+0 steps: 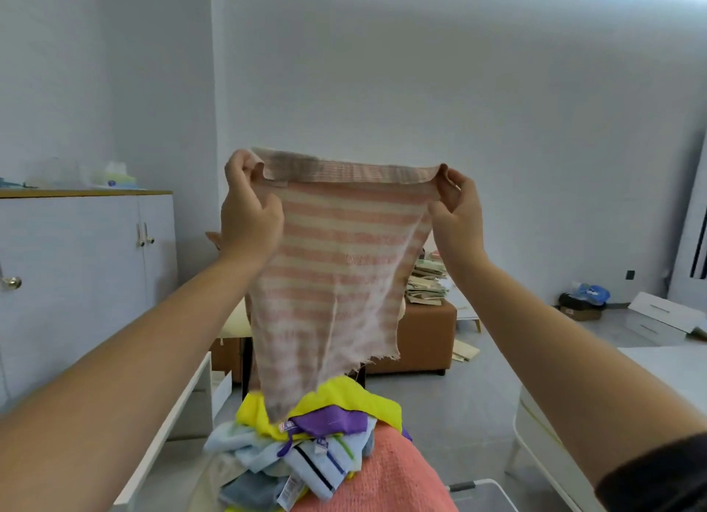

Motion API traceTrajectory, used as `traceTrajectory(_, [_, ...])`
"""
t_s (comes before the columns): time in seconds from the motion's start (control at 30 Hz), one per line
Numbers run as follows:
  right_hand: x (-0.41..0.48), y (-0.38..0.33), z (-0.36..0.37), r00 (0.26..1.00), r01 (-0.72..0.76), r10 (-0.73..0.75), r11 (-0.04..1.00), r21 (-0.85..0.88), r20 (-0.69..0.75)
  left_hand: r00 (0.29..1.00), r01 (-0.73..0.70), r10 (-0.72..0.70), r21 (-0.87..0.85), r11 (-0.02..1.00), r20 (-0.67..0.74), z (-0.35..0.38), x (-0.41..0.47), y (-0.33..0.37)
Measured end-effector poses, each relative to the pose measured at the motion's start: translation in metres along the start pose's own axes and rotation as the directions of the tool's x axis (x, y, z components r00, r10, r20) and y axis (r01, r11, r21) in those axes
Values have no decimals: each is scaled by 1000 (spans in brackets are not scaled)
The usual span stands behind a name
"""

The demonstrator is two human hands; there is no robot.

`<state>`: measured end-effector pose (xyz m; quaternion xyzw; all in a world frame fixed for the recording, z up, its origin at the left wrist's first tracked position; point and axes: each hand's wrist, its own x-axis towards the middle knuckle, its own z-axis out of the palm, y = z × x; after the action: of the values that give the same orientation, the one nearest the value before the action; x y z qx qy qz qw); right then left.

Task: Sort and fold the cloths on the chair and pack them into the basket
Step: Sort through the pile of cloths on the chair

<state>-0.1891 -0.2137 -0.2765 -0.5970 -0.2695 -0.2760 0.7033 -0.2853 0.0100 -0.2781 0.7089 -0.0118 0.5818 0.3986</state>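
A pink-and-cream striped cloth (pixel 336 274) hangs spread out in front of me, raised above the pile. My left hand (pixel 248 213) pinches its top left corner and my right hand (pixel 457 209) pinches its top right corner. Its frayed lower end touches the heap of cloths (pixel 306 446) below: yellow, purple, light blue striped and a large coral one (pixel 386 477). The chair under the heap is hidden. A grey-handled white basket (pixel 484 492) shows at the bottom edge, right of the pile.
A white cabinet (pixel 88 266) stands at the left, with a white table edge (pixel 172 416) beside the pile. Behind the cloth sits a brown ottoman (pixel 424 339) bearing stacked papers (pixel 428 282). White furniture (pixel 543 446) stands at the right, boxes on the floor beyond.
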Motion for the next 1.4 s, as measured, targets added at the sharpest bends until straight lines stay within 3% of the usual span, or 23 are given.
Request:
traceTrajectory(0.1, [-4, -12, 4, 999, 50, -49, 998, -31, 24, 992, -125, 125, 28, 992, 5, -1, 3, 8])
traceTrajectory(0.17, [-5, -14, 7, 998, 62, -60, 997, -47, 28, 992, -123, 122, 52, 991, 14, 0, 8, 7])
traceTrajectory(0.3, [-9, 2, 10, 996, -13, 25, 991, -134, 88, 998, -28, 20, 147, 989, 56, 7, 7, -11])
traceTrajectory(0.47, [-27, 67, 16, 968, -164, 211, 940, -299, 133, 970, 171, -211, 279, 945, 120, 30, -17, -69])
traceTrajectory(0.7, [-75, 196, 26, 845, -385, 509, 792, -474, 164, 827, 374, -504, 426, 824, 249, 59, -95, -187])
traceTrajectory(0.87, [-115, 264, 24, 736, -477, 648, 702, -529, 196, 603, 476, -726, 580, 661, 332, 63, -154, -248])
traceTrajectory(0.93, [-131, 281, 20, 686, -532, 700, 670, -518, 201, 566, 447, -748, 634, 631, 346, 57, -174, -255])
traceTrajectory(1.03, [-152, 295, 16, 644, -581, 746, 621, -526, 168, 625, 403, -711, 648, 646, 321, 44, -198, -251])
traceTrajectory(1.27, [-186, 299, -1, 654, -673, 756, 568, -474, -23, 715, 556, -696, 542, 630, 76, 19, -225, -239])
traceTrajectory(1.4, [-193, 295, -13, 611, -738, 789, 540, -405, -63, 647, 684, -762, 433, 587, 11, 11, -232, -238])
